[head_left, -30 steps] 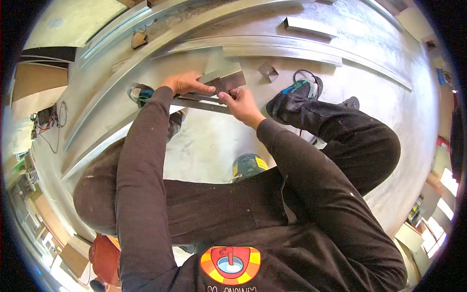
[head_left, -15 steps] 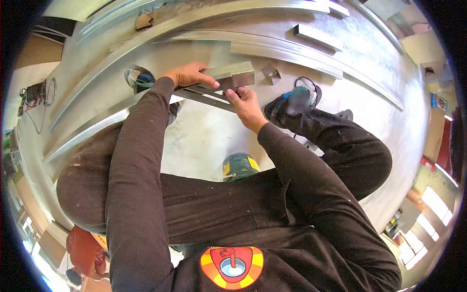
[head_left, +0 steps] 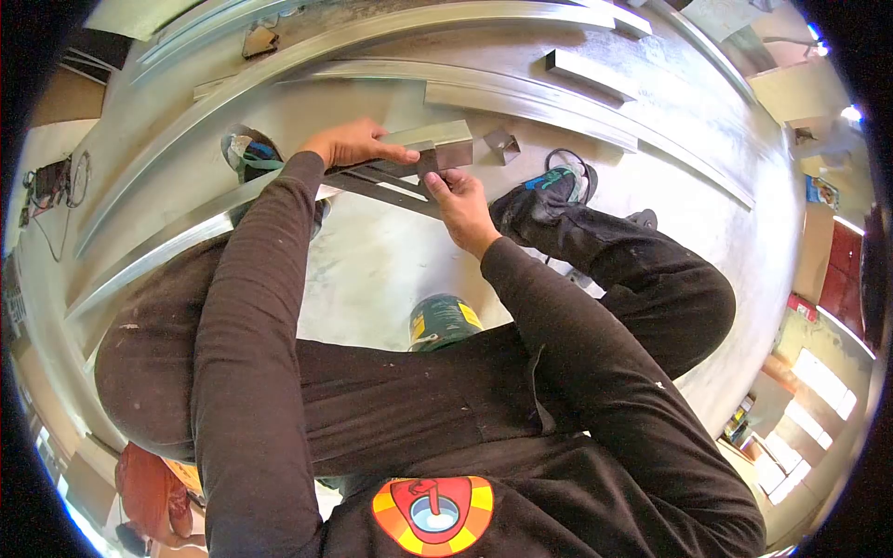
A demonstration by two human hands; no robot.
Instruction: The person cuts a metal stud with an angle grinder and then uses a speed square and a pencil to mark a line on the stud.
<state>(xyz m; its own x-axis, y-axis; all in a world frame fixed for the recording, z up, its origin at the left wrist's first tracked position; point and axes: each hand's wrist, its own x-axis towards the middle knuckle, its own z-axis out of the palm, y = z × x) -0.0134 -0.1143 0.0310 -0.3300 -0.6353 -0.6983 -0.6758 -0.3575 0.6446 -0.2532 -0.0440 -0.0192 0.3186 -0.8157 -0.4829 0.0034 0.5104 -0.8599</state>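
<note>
A shiny metal channel (head_left: 448, 136) is held up in front of me, its squared end pointing right. My left hand (head_left: 352, 144) grips it from the left, thumb laid along the top and fingers closed around it. At the lower edge near its end, my right hand (head_left: 463, 206) pinches the metal between thumb and fingers. A darker slotted metal strip (head_left: 386, 191) slants beneath the channel, passing between both hands. Just right of the channel's end, a small bent metal piece (head_left: 503, 147) lies on the floor.
Long metal channels (head_left: 530, 104) lie across the floor ahead, with a short length (head_left: 590, 76) beyond them. A dark green bucket (head_left: 445, 322) stands between my legs. My shoe (head_left: 544, 193) rests at the right. A device with a cable (head_left: 51, 186) sits far left.
The whole view has shifted slightly, so everything appears a little further left. Both hands keep their hold on the metal channel, with the right thumb slightly repositioned at its lower edge.
</note>
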